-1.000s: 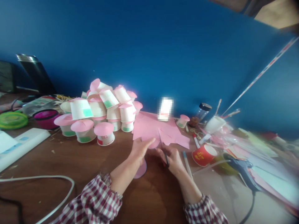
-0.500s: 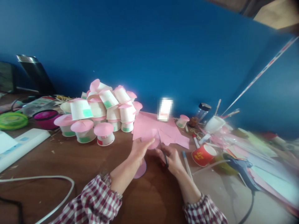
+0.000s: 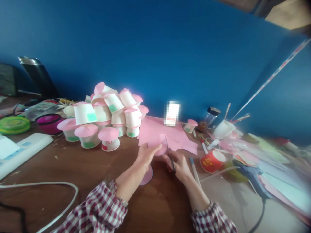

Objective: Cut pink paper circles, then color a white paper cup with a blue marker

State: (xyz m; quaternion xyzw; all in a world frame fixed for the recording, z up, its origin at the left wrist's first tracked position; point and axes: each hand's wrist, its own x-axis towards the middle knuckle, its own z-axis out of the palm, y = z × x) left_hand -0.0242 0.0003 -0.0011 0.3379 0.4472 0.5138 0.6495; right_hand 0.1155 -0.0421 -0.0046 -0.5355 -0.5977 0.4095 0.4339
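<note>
My left hand [image 3: 146, 155] is closed on a piece of pink paper [image 3: 160, 149], thumb on top, over the middle of the table. In my right hand [image 3: 180, 164] is a pair of scissors [image 3: 172, 159], its blades pointing away from me along the right edge of that paper. Whether the blades are parted is hard to make out. A pink paper circle [image 3: 147, 176] with a dark outline lies on the table, partly under my left wrist. Behind both hands, pink paper sheets and offcuts [image 3: 155, 127] lie against the wall.
Paper cups with pink paper tops [image 3: 109, 137] are piled to the left. On the right are a red paper cup [image 3: 213, 161], a pen [image 3: 195, 171], a glue gun [image 3: 254, 176] and a jar [image 3: 209, 118]. A power strip [image 3: 26, 152] and white cable [image 3: 70, 185] lie at left.
Almost nothing differs. The view has shifted very slightly; both hands keep their hold on the paper and scissors in nearly the same place.
</note>
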